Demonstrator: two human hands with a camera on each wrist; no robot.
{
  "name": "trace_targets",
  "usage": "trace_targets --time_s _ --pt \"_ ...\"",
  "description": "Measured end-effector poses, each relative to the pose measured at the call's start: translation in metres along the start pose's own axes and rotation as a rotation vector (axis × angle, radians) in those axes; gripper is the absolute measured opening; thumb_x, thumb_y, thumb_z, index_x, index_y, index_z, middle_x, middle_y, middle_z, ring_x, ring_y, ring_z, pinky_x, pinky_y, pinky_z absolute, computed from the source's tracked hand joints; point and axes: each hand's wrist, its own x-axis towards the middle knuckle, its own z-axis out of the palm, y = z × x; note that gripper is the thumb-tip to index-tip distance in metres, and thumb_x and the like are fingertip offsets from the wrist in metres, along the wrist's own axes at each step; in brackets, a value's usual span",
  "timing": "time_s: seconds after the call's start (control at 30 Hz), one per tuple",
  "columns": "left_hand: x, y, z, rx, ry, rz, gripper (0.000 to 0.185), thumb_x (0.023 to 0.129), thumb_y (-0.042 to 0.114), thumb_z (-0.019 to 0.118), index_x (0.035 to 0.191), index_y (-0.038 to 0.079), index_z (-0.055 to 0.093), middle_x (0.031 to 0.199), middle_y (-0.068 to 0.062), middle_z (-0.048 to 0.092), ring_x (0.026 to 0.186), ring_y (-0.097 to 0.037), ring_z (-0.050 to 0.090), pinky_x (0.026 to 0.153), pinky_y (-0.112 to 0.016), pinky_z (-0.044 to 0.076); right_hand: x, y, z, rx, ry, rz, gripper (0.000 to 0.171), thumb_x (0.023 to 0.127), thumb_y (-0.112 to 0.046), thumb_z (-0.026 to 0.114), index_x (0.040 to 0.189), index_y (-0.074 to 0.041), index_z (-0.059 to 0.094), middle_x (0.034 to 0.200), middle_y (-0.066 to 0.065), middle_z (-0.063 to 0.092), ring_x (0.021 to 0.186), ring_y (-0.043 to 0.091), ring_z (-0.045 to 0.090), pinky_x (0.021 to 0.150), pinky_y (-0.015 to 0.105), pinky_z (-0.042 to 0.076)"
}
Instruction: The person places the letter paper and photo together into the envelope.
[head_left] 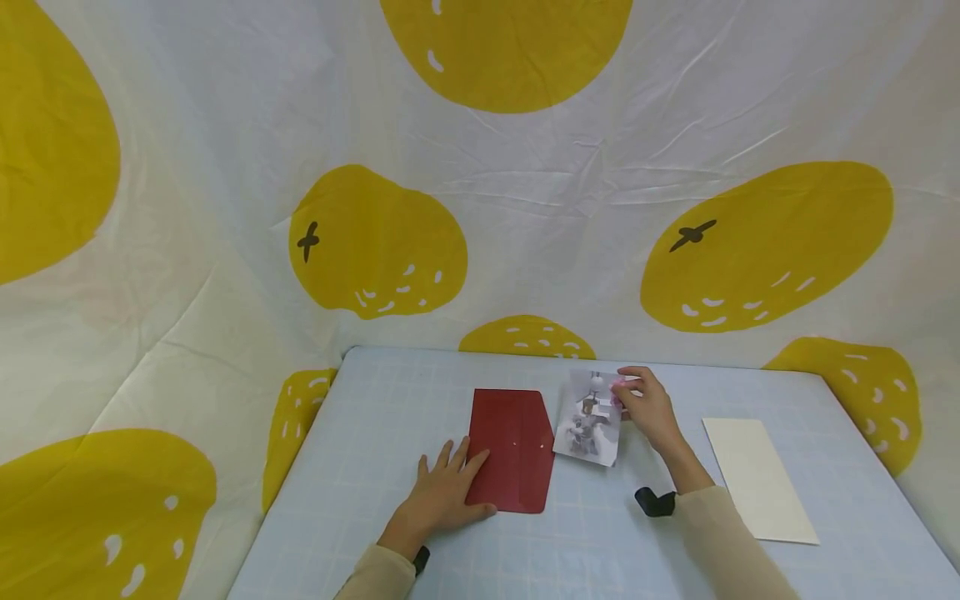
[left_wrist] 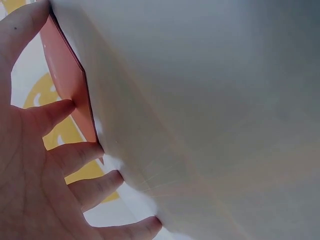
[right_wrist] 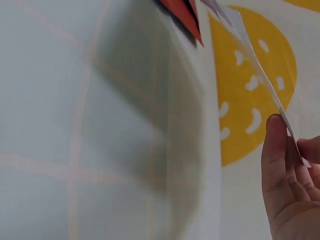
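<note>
The photo card is pinched by its far edge in my right hand, lifted at a tilt just right of the red envelope, so it isn't inside yet. My left hand lies flat with straight fingers on the envelope's near left corner, pinning it to the table. I judge the sliding-in is what remains.

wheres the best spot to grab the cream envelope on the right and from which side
Take the cream envelope by its near right corner, coming from the table's right edge. It lies flat and apart from everything else, so a fingertip must lift a corner first. The right hand is nearest, though it holds the photo card.
</note>
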Motion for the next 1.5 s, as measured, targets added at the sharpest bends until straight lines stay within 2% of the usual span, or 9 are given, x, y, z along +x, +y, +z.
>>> trace_targets --time_s 0.2,0.43,0.57,0.97,1.23,1.5 --pt "-0.001 0.000 -0.002 -0.005 0.005 0.008 0.090 0.082 0.065 0.068 0.155 0.023 0.038 0.160 -0.014 0.030 0.144 -0.042 0.024 0.105 -0.073 0.022 0.002 0.000 0.017 0.019 -0.021 -0.008 0.038 0.099 -0.015 0.064 0.133 -0.004 0.050 0.108 0.022 0.065 0.080 0.022 0.068 0.064 0.035 0.059" --pt "-0.002 0.002 -0.004 0.000 0.006 0.006 0.090 0.082 0.066 0.068 0.155 0.022 0.038 0.160 -0.014 0.030 0.144 -0.042 0.024 0.105 -0.073 0.022 0.001 0.000 0.035 0.031 -0.044 -0.017 0.036 0.099 -0.012 0.064 0.131 -0.004 0.051 0.106 0.020 0.066 0.074 0.022 0.069 0.064 0.041 0.060" --pt "-0.002 0.003 -0.004 -0.001 0.002 -0.002 0.091 0.081 0.066 0.068 0.155 0.022 0.038 0.159 -0.014 0.031 0.144 -0.043 0.025 0.105 -0.073 0.022 0.001 0.000 0.044 0.033 -0.043 -0.015 0.035 0.099 -0.011 0.064 0.131 -0.004 0.053 0.104 0.018 0.067 0.073 0.022 0.068 0.061 0.038 0.059" --pt "-0.002 0.002 -0.004 -0.004 -0.002 -0.006 0.091 0.081 0.066 0.069 0.155 0.022 0.038 0.160 -0.014 0.031 0.144 -0.043 0.025 0.105 -0.073 0.022 -0.004 -0.001 0.062 0.045 -0.029 -0.021 0.032 0.098 -0.010 0.064 0.127 -0.003 0.053 0.100 0.018 0.066 0.068 0.018 0.066 0.057 0.036 0.058" --pt "-0.002 0.000 -0.001 0.013 -0.007 -0.020 0.093 0.080 0.067 0.069 0.155 0.023 0.038 0.159 -0.014 0.031 0.144 -0.043 0.025 0.105 -0.074 0.022 -0.008 0.004 0.075 -0.003 -0.060 -0.030 0.031 0.097 -0.010 0.064 0.126 -0.004 0.055 0.097 0.013 0.068 0.077 0.020 0.065 0.059 0.032 0.056" --pt "0.001 0.000 0.000 0.010 -0.007 -0.011 0.092 0.081 0.067 0.068 0.155 0.023 0.037 0.160 -0.014 0.030 0.144 -0.043 0.024 0.106 -0.074 0.021 -0.014 0.005 0.079 -0.020 -0.055 -0.010 0.030 0.096 -0.009 0.064 0.124 -0.004 0.055 0.096 0.013 0.065 0.073 0.021 0.063 0.055 0.031 0.055"
